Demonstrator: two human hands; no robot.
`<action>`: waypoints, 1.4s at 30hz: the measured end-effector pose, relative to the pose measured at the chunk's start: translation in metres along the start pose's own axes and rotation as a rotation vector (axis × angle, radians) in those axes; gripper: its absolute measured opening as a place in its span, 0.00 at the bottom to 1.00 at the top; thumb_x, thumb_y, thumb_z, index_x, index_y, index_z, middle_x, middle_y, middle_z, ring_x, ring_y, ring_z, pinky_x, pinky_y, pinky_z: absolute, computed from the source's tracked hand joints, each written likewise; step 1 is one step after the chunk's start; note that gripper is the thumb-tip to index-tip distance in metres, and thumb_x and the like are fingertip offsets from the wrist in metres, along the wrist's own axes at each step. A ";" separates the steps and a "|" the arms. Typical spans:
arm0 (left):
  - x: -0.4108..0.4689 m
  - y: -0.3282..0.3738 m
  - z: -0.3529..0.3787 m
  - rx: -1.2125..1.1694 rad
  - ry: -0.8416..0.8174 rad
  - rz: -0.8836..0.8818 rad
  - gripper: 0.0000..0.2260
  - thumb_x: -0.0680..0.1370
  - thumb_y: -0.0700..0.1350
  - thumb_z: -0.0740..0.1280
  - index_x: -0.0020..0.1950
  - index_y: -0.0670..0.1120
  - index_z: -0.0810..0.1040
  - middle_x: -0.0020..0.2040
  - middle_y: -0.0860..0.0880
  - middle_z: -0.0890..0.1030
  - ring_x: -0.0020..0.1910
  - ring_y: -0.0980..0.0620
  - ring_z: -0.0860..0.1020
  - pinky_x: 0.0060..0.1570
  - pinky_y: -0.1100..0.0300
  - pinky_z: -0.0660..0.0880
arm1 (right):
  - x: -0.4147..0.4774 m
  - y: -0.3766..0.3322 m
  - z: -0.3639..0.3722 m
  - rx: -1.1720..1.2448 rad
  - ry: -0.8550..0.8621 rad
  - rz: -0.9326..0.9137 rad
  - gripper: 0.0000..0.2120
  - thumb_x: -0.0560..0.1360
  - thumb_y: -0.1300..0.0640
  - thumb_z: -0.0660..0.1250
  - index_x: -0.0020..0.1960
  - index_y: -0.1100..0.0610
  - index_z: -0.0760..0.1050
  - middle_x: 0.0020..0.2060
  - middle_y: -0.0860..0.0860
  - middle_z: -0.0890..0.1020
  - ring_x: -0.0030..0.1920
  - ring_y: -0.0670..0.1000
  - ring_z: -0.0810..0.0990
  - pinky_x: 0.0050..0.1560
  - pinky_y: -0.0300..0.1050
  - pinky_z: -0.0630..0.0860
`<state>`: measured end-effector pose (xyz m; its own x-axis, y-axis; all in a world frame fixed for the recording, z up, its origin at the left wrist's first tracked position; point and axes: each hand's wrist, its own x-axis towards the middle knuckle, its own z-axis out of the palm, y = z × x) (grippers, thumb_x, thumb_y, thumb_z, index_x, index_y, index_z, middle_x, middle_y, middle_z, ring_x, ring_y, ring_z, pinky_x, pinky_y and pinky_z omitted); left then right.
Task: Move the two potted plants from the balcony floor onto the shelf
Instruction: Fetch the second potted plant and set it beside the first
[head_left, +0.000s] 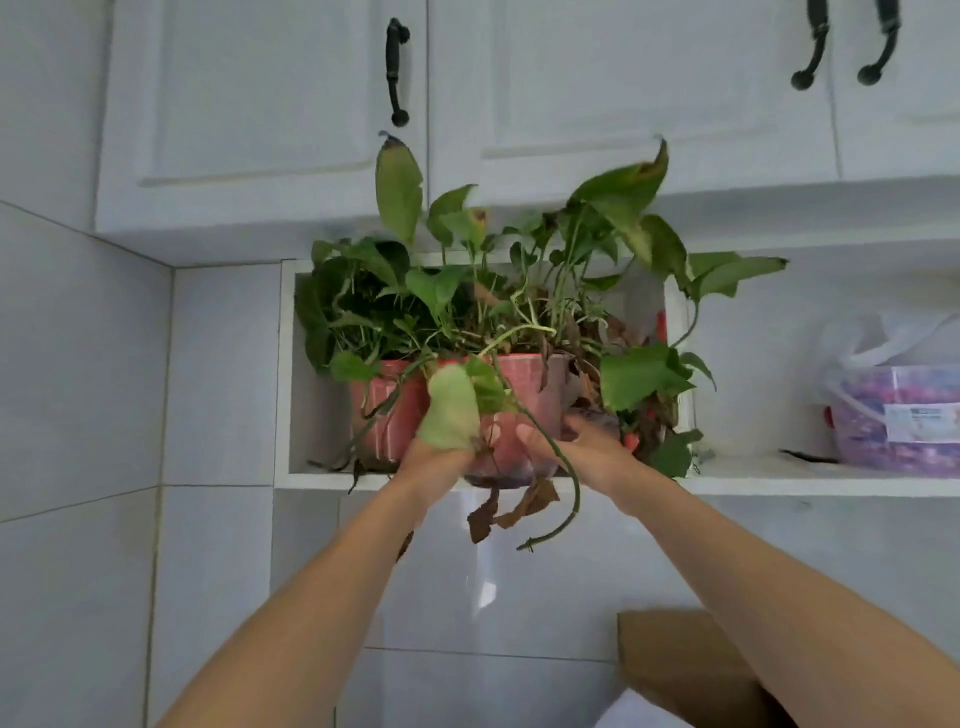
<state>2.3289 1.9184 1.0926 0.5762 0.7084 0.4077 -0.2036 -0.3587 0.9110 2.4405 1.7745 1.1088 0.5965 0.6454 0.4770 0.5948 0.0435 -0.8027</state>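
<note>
A pale pink pot with a trailing green plant is at the front edge of the white shelf niche, its base overhanging the ledge slightly. My left hand and my right hand grip its lower sides. A darker red pot with dark green leaves appears to stand just to its left inside the niche, touching or nearly touching it. A pale leaf hides my left fingers. Dry brown leaves and a long stem hang below the ledge.
White cabinet doors with black handles hang right above the niche, and tall leaves reach up in front of them. On the shelf ledge to the right sits a plastic bag over a container. A brown cardboard box is at the lower right.
</note>
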 end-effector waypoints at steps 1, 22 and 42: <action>0.002 -0.001 0.000 0.063 -0.022 0.040 0.18 0.76 0.46 0.69 0.65 0.44 0.75 0.57 0.52 0.79 0.49 0.52 0.77 0.44 0.67 0.73 | 0.001 -0.002 0.002 0.007 -0.007 0.014 0.30 0.73 0.45 0.70 0.70 0.57 0.70 0.65 0.53 0.79 0.63 0.53 0.77 0.67 0.46 0.71; 0.048 -0.016 0.034 0.090 0.087 0.095 0.23 0.70 0.52 0.71 0.64 0.48 0.75 0.59 0.47 0.79 0.57 0.46 0.77 0.54 0.56 0.73 | 0.037 0.013 0.015 -0.116 0.179 0.054 0.46 0.73 0.45 0.69 0.79 0.51 0.43 0.75 0.57 0.65 0.73 0.61 0.64 0.73 0.56 0.62; 0.067 -0.018 0.040 0.204 -0.015 0.004 0.19 0.73 0.50 0.66 0.61 0.45 0.79 0.58 0.46 0.82 0.58 0.44 0.78 0.63 0.50 0.74 | 0.064 0.028 0.015 0.053 0.115 0.156 0.34 0.78 0.56 0.65 0.78 0.57 0.53 0.75 0.57 0.65 0.72 0.59 0.67 0.71 0.48 0.66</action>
<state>2.4023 1.9481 1.1011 0.5876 0.6980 0.4092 -0.0423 -0.4786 0.8770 2.4870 1.8285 1.1111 0.7385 0.5564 0.3810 0.4631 -0.0078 -0.8863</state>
